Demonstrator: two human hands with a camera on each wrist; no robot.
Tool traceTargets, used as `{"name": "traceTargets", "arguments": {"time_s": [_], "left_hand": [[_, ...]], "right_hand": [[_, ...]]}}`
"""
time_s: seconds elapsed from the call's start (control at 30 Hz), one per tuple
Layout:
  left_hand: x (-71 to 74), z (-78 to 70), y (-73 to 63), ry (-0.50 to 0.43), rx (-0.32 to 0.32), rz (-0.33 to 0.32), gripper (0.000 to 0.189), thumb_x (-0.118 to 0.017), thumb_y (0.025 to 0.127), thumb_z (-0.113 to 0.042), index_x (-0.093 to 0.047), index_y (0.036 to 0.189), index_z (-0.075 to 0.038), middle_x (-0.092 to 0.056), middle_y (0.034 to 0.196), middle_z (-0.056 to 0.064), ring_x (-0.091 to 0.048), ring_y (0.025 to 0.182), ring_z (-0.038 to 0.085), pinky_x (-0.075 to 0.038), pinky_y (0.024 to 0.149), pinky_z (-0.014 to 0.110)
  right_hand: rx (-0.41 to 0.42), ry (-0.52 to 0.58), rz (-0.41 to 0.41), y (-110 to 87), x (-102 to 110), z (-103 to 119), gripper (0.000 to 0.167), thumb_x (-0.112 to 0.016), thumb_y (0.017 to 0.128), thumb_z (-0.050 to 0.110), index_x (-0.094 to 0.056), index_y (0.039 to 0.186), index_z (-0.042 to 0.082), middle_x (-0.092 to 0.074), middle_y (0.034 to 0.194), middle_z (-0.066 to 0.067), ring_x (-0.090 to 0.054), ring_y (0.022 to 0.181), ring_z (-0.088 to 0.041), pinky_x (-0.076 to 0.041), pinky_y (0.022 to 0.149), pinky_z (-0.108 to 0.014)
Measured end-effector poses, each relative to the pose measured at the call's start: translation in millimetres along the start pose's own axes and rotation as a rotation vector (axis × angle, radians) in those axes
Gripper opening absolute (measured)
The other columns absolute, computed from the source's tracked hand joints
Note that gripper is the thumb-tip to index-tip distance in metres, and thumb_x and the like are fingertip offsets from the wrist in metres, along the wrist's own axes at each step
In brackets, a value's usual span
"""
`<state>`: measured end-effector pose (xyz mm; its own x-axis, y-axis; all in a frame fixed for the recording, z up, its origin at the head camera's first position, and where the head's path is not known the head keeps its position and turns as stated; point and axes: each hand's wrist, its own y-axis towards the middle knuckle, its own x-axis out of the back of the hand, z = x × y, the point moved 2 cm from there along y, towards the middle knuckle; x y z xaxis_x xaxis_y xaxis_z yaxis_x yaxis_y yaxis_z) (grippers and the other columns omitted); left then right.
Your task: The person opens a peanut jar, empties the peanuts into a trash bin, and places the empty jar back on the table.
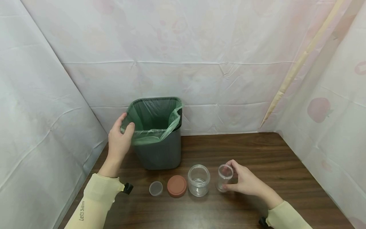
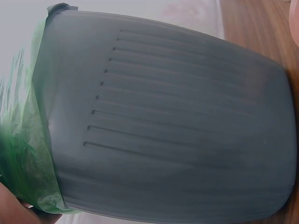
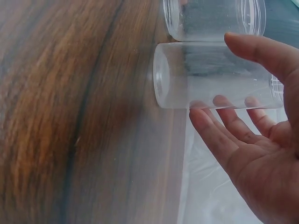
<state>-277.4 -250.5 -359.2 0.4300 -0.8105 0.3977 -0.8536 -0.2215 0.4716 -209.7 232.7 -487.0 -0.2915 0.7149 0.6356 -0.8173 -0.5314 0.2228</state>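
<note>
My left hand [image 1: 119, 140] grips the left front corner of a dark grey trash bin [image 1: 160, 156], thumb and fingers about its rim. A green bag [image 1: 151, 135] lines the bin and folds over the rim. In the left wrist view the bin's ribbed wall [image 2: 177, 116] fills most of the frame. My right hand [image 1: 247, 181] holds a narrow clear jar [image 1: 224, 178] from its right side. The right wrist view has thumb and fingers on opposite sides of this jar [image 3: 215, 74]. The jar is upright and lidless, low at the wooden tabletop.
A wider clear jar [image 1: 198, 184], also without a lid, stands left of the narrow one. Beside it lie a reddish-brown lid [image 1: 176, 186] and a small translucent lid [image 1: 155, 188]. Pale patterned sheets [image 1: 243, 89] hang behind and beside the wooden table [image 1: 228, 213].
</note>
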Motion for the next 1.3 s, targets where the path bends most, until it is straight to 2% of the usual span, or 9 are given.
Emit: {"name": "traceTargets", "arguments": {"time_s": [0.23,0.33,0.57,0.7,0.77,0.87,1.0,1.13,1.3], "left_hand": [[-0.5,-0.1,0.8,-0.009,0.000,-0.001,0.062,-0.054,0.110,-0.045,-0.049,0.166,-0.020,-0.065,0.112,0.017,-0.029,0.043,0.009,-0.034,0.046,0.030],[-0.2,0.0,0.9,-0.010,-0.001,0.001,0.062,-0.054,0.110,-0.045,-0.049,0.166,-0.019,-0.066,0.117,0.016,-0.030,0.043,0.008,-0.034,0.045,0.030],[-1.0,1.2,0.6,0.001,0.001,0.009,0.063,-0.054,0.111,-0.046,-0.048,0.167,-0.019,-0.049,0.167,0.002,-0.029,0.045,0.009,-0.038,0.055,0.034],[-1.6,0.8,1.9,0.012,-0.004,0.011,0.064,-0.054,0.111,-0.048,-0.047,0.167,-0.019,-0.054,0.162,0.005,-0.031,0.046,0.011,-0.039,0.058,0.036],[-1.8,0.1,2.4,0.013,-0.001,0.023,0.065,-0.054,0.111,-0.050,-0.046,0.168,-0.020,-0.054,0.162,0.007,-0.042,0.055,0.017,-0.043,0.067,0.039],[-0.2,-0.3,2.6,0.025,0.006,0.065,0.068,-0.052,0.112,-0.054,-0.040,0.171,-0.022,-0.043,0.172,0.007,-0.066,0.102,0.030,-0.049,0.095,0.054],[6.7,-1.0,3.0,0.044,-0.030,0.124,0.072,-0.048,0.114,-0.054,-0.030,0.174,-0.021,-0.033,0.177,0.010,-0.033,0.159,0.043,-0.031,0.120,0.074],[16.7,-4.0,-0.9,0.071,-0.090,0.163,0.074,-0.048,0.115,-0.049,-0.021,0.176,-0.016,-0.029,0.178,0.014,-0.031,0.160,0.047,-0.032,0.121,0.072],[34.1,-2.4,-19.3,0.158,-0.111,0.215,0.083,-0.051,0.114,-0.046,-0.010,0.177,-0.011,-0.028,0.175,0.026,-0.039,0.153,0.054,-0.038,0.114,0.074]], "right_hand": [[0.007,-0.004,0.004,0.1,0,-3,0.062,-0.095,0.088,0.029,-0.053,0.129,0.009,-0.071,0.120,-0.002,-0.075,0.109,-0.018,-0.065,0.088,-0.044],[0.011,0.005,0.007,0.6,-1,-3,0.062,-0.095,0.089,0.029,-0.053,0.129,0.008,-0.071,0.120,-0.002,-0.075,0.109,-0.018,-0.064,0.088,-0.042],[0.015,0.004,0.013,0.4,-1,-3,0.061,-0.094,0.089,0.029,-0.052,0.129,0.009,-0.071,0.121,-0.002,-0.075,0.109,-0.019,-0.064,0.090,-0.036],[0.008,-0.057,0.006,-0.3,1,0,0.062,-0.095,0.089,0.031,-0.053,0.131,0.013,-0.071,0.122,0.001,-0.074,0.111,-0.021,-0.063,0.092,-0.038],[-0.005,-0.092,0.008,-0.9,3,2,0.067,-0.095,0.087,0.035,-0.053,0.135,0.015,-0.071,0.123,0.004,-0.072,0.114,-0.021,-0.062,0.093,-0.038],[-0.036,-0.135,0.022,-2.4,8,4,0.080,-0.097,0.084,0.040,-0.052,0.145,0.016,-0.071,0.128,0.005,-0.071,0.117,-0.022,-0.061,0.094,-0.040],[-0.076,-0.161,0.032,-5.8,19,8,0.099,-0.099,0.080,0.046,-0.047,0.156,0.012,-0.067,0.138,0.000,-0.068,0.124,-0.027,-0.060,0.099,-0.048],[-0.087,-0.208,0.024,-12.0,36,17,0.112,-0.095,0.078,0.058,-0.041,0.164,0.010,-0.059,0.153,-0.007,-0.061,0.137,-0.037,-0.055,0.104,-0.059],[-0.113,-0.297,0.019,-22.9,59,31,0.123,-0.088,0.076,0.074,-0.029,0.173,0.026,-0.042,0.169,-0.012,-0.047,0.150,-0.044,-0.051,0.107,-0.066]]}}
